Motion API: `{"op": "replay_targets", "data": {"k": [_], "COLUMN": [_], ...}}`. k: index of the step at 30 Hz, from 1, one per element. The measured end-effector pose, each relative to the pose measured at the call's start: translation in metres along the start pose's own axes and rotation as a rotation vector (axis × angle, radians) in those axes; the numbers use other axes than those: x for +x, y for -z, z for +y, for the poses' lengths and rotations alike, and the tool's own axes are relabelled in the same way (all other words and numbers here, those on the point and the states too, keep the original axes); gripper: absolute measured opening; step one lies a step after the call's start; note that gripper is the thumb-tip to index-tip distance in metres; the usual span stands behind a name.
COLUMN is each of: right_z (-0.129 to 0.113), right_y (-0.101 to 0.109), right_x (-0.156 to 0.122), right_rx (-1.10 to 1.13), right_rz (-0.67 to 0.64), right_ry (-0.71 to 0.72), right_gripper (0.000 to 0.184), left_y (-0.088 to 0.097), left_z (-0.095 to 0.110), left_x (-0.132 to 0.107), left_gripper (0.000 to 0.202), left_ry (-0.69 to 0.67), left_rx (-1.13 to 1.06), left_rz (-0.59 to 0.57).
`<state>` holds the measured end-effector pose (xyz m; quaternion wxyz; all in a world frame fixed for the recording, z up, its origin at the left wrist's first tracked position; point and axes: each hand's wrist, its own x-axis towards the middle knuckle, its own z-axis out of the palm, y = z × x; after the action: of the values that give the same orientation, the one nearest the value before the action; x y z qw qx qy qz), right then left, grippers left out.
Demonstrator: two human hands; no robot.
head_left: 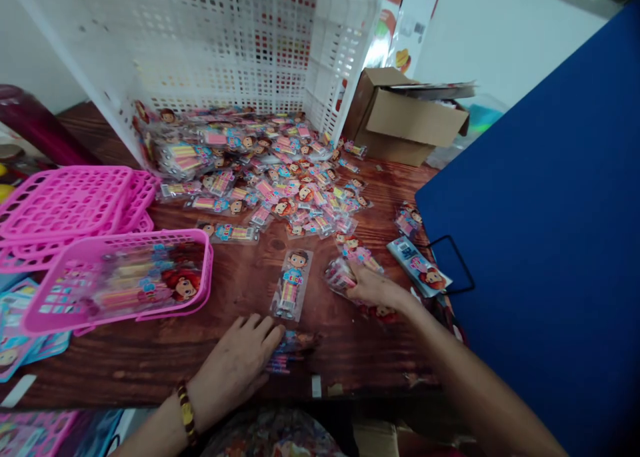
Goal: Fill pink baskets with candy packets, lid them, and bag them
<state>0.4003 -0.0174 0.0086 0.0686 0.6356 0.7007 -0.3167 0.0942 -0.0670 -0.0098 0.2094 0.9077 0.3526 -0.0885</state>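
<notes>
My left hand [240,360] lies flat on the wooden table [150,357], fingers stretched out, its fingertips resting on a small packet [293,350] at the near edge. My right hand [373,287] presses down on a clear packet of cartoon-figure pens [340,274], fingers laid over it. One packet with a boy figure [293,284] lies alone between the two hands. A large heap of the same packets [270,170] spills from a tipped white crate [210,44] at the back.
A pink basket [120,280] holding packets stands at the left, with empty pink baskets [65,207] stacked behind it. A cardboard box [405,117] sits at the back right. A blue panel [550,244] borders the table's right side.
</notes>
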Motion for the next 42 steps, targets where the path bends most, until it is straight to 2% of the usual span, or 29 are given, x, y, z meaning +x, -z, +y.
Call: {"op": "replay_targets", "data": {"k": [2, 4, 6, 7, 9, 11, 16, 18, 20, 24, 27, 30, 32, 34, 37, 42], "right_z": [-0.011, -0.034, -0.064, -0.078, -0.099, -0.109, -0.100, -0.094, -0.091, -0.097, -0.112, -0.127, -0.132, -0.132, -0.124, -0.109], "right_y": [0.008, 0.012, 0.011, 0.009, 0.002, -0.004, -0.015, -0.017, -0.017, 0.005, 0.032, 0.053, 0.059, 0.059, 0.046, -0.001], "right_x": [0.006, 0.011, 0.019, 0.025, 0.039, 0.053, 0.067, 0.065, 0.063, 0.073, 0.102, 0.141, 0.162, 0.171, 0.156, 0.082], "right_rx": [-0.033, -0.156, -0.358, -0.461, -0.630, -0.731, -0.782, -0.757, -0.719, -0.576, -0.468, -0.409, -0.398, -0.397, -0.404, -0.401], "right_rz": [-0.019, -0.049, -0.083, -0.098, -0.124, -0.112, 0.087, 0.123, 0.082, -0.001, 0.018, -0.037, -0.086, -0.132, -0.187, -0.242], "right_ry": [0.112, 0.349, 0.584, 0.652, 0.708, 0.720, 0.782, 0.829, 0.802, 0.544, 0.425, 0.338, 0.315, 0.300, 0.283, 0.296], "right_gripper": [0.054, 0.062, 0.060, 0.057, 0.054, 0.047, 0.018, 0.017, 0.016, 0.030, 0.052, 0.077, 0.079, 0.075, 0.078, 0.086], "left_y": [0.000, -0.002, -0.004, -0.005, -0.007, -0.007, -0.005, -0.005, -0.007, -0.015, -0.017, -0.014, -0.011, -0.009, -0.012, -0.019], "left_z": [0.001, 0.001, 0.001, 0.001, 0.001, 0.002, 0.003, 0.002, 0.001, -0.001, -0.002, -0.003, -0.003, -0.003, -0.003, -0.004], "left_x": [-0.002, -0.004, -0.005, -0.005, -0.006, -0.007, -0.005, -0.004, -0.004, -0.005, -0.004, -0.001, 0.001, 0.003, 0.003, -0.001], "left_gripper": [0.056, 0.056, 0.057, 0.057, 0.058, 0.058, 0.056, 0.059, 0.062, 0.066, 0.067, 0.066, 0.061, 0.064, 0.070, 0.064], "left_ry": [-0.012, -0.022, -0.026, -0.027, -0.030, -0.021, -0.014, -0.011, -0.008, -0.017, -0.016, -0.007, 0.011, 0.017, 0.003, -0.026], "left_rx": [-0.002, 0.011, 0.031, 0.039, 0.048, 0.045, 0.018, 0.009, -0.007, -0.042, -0.058, -0.058, -0.051, -0.048, -0.047, -0.034], "left_rz": [-0.025, -0.037, -0.029, -0.021, -0.007, -0.001, -0.009, -0.020, -0.020, 0.016, 0.016, -0.038, -0.090, -0.113, -0.088, 0.016]}}
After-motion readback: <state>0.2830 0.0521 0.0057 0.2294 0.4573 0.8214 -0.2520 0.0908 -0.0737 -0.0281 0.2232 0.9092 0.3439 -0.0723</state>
